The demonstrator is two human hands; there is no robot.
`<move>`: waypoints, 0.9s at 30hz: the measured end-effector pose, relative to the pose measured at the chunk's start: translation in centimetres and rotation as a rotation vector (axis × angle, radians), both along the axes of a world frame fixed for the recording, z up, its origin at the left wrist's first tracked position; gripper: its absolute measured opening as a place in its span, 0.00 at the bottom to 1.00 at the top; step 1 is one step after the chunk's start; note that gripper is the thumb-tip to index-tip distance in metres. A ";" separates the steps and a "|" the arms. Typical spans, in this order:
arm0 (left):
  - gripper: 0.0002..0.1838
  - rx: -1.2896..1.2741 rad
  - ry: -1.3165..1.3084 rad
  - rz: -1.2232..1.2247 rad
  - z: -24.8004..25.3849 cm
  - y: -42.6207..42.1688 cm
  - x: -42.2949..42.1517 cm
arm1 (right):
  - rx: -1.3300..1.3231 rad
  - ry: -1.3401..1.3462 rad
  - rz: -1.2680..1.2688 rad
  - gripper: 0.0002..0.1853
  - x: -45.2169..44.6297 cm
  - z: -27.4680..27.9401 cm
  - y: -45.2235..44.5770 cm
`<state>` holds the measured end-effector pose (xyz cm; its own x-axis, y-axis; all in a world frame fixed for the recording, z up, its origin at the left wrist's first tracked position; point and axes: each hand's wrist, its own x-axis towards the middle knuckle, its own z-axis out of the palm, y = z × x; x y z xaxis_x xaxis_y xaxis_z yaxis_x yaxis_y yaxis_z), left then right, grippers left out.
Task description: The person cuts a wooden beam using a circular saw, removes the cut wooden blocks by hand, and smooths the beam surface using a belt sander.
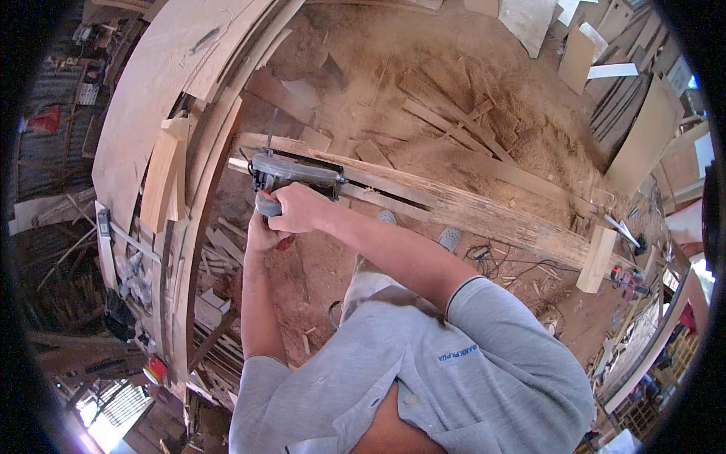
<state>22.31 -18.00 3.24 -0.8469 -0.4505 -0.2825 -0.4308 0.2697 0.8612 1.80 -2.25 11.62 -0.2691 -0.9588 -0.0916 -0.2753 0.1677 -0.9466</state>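
Observation:
A grey power tool (299, 172) with a long motor housing lies over the left end of a long wooden plank (499, 216). Its exact kind is hard to make out. My right hand (299, 208) is closed at the tool's near side, around its grey rear grip. Just below and to the left, my left hand (261, 233) is closed on the same tool, close to a red part; its fingers are mostly hidden. Right of the tool, a dark slot runs along the plank.
A large stack of plywood sheets (144, 98) curves along the left, with short wood blocks (162, 178) on it. Offcuts (454, 125) and sawdust cover the ground ahead. A wood block (597, 259) crosses the plank's right end. Dark cables (491, 261) lie near my feet.

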 end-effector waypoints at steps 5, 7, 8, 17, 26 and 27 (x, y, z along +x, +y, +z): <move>0.53 -0.045 0.049 -0.045 0.0 -0.4 -0.3 | -0.014 -0.039 -0.015 0.23 0.1 -0.1 -0.2; 0.53 -0.011 0.084 -0.027 -0.3 -0.3 -0.2 | -0.016 -0.055 -0.027 0.23 -0.1 0.7 0.1; 0.53 0.037 0.097 -0.008 -0.4 -0.3 -0.2 | -0.005 -0.053 -0.022 0.24 -0.1 0.7 0.1; 0.52 0.503 0.049 0.250 -2.2 -2.0 0.0 | 0.036 -0.045 -0.024 0.24 0.1 0.8 -0.4; 0.54 0.028 -0.008 -0.016 0.1 -1.2 -0.3 | 0.045 -0.013 -0.016 0.24 0.4 0.0 -0.7; 0.54 0.041 -0.018 -0.014 -0.2 -1.3 -0.2 | 0.044 -0.017 -0.026 0.24 0.5 0.0 -0.6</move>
